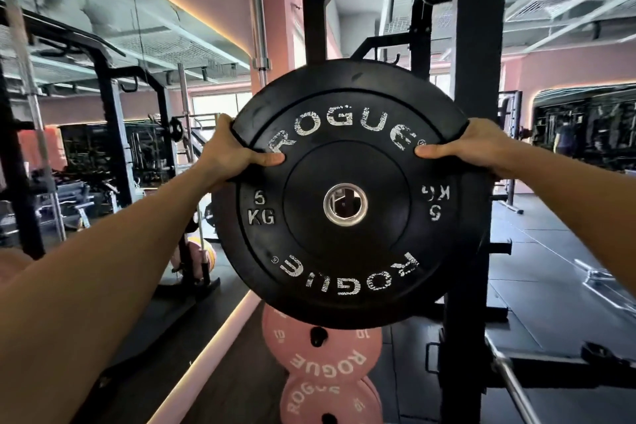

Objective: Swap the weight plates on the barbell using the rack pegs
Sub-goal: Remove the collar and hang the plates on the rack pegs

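A black 5 kg Rogue weight plate [344,251] fills the middle of the view, held upright at chest height in front of the black rack upright [478,45]. My left hand [234,151] grips its upper left rim, thumb on the face. My right hand [464,148] grips the upper right rim the same way. The plate's steel centre hole [345,205] is open, with no peg through it. Behind this plate a second black plate's edge [223,217] shows at the left. Below hang a pink 10 plate [323,354] and a smaller pink plate [327,403] on rack pegs. The barbell's bare steel sleeve [512,385] lies at lower right.
A short black peg [499,246] sticks out of the rack at the right. A mirror wall [103,113] at the left reflects other racks and benches. Dark rubber floor [550,251] stretches to the right. A person stands far off at the right [564,141].
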Demonstrator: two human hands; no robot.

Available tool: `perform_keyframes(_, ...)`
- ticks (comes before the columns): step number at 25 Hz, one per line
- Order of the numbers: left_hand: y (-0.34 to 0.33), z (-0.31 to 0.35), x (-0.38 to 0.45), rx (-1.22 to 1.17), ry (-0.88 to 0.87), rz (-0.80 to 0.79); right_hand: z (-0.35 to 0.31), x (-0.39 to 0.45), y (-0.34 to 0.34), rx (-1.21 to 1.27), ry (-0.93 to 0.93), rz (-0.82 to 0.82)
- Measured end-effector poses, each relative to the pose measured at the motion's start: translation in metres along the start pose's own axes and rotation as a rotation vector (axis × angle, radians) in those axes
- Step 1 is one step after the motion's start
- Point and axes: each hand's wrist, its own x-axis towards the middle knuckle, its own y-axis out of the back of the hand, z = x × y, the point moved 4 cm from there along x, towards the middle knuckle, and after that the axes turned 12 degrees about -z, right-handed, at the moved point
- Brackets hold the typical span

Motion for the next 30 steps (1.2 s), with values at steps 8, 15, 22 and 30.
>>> perform_keyframes(8,0.098,-0.082,0.032,-0.016,-0.037,-0.044,-0.038,0.03,-0.116,-0.019,-0.018,0.034)
perform_keyframes(15,0.103,-0.136,0.081,-0.089,-0.027,-0.099,-0.033,0.084,-0.14,-0.088,-0.072,0.071)
perform_keyframes(22,0.064,-0.187,0.155,-0.059,-0.023,-0.087,0.026,0.162,-0.139,-0.074,-0.091,0.06)
perform_keyframes(30,0.003,-0.251,0.239,-0.022,0.019,-0.108,0.103,0.253,-0.135,-0.136,-0.154,0.041)
